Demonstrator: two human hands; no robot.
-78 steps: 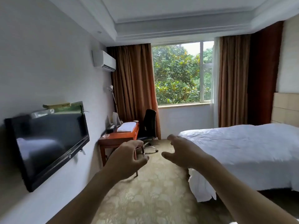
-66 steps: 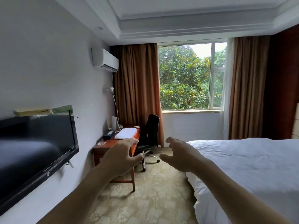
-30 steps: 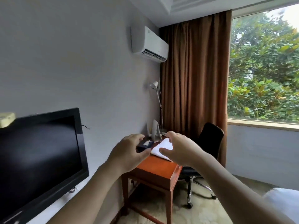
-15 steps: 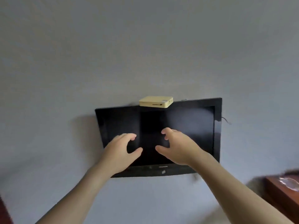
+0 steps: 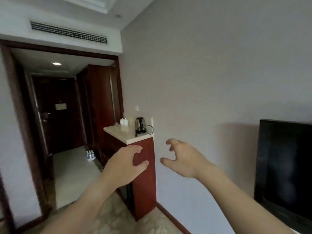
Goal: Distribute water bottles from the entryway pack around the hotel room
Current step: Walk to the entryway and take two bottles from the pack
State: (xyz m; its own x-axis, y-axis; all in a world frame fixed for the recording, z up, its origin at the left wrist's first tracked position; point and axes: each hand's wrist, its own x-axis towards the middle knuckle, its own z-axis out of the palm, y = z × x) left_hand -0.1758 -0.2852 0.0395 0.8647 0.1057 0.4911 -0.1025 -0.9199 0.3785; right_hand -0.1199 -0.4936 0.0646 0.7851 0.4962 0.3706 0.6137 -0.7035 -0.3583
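Note:
A pack of water bottles stands on the pale floor of the entryway, beside the base of the dark wooden wardrobe and far beyond my hands. My left hand is held out in front of me with loosely curled fingers and holds nothing. My right hand is raised beside it, fingers also loosely curled, empty. Both hands hang in the air in front of the red-brown cabinet.
The cabinet has a pale stone top with a black kettle and white cups. A black wall TV hangs at the right. A dark-framed doorway leads to the entry door. Patterned carpet lies underfoot.
The view has swung left from the window and desk, past the wall TV, to the entryway. Both hands stay raised and empty throughout.

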